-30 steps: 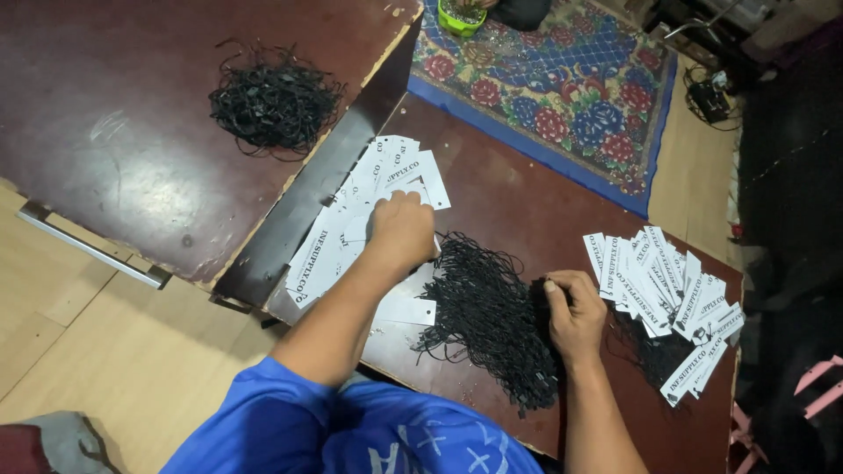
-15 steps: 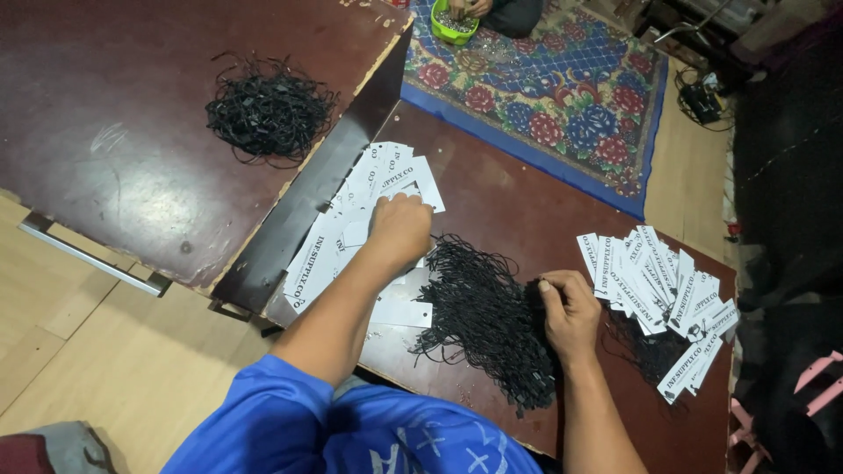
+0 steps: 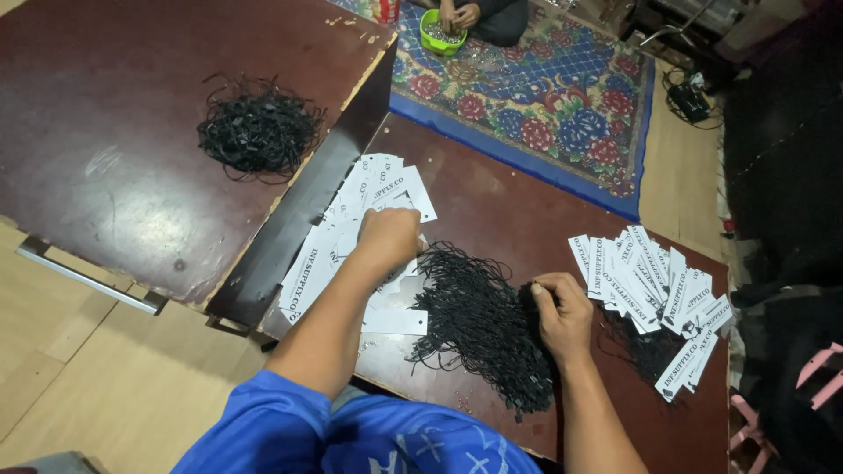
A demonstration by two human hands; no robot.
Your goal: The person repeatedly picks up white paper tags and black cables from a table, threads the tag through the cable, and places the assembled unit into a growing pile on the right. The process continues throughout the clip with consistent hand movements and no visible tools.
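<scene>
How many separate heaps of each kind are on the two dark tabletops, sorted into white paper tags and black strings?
White tag heaps: 2, left tag heap, right tag heap
Black string heaps: 2, far string heap, near string heap
Total: 4

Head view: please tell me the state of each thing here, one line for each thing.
left hand: palm down, pressing on the loose white tags
right hand: fingers pinched at the edge of the black strings
loose white tags: spread flat, overlapping
strung tags: fanned in a pile, strings beneath
far string heap: tangled, untouched
green bowl: upright, filled
</scene>
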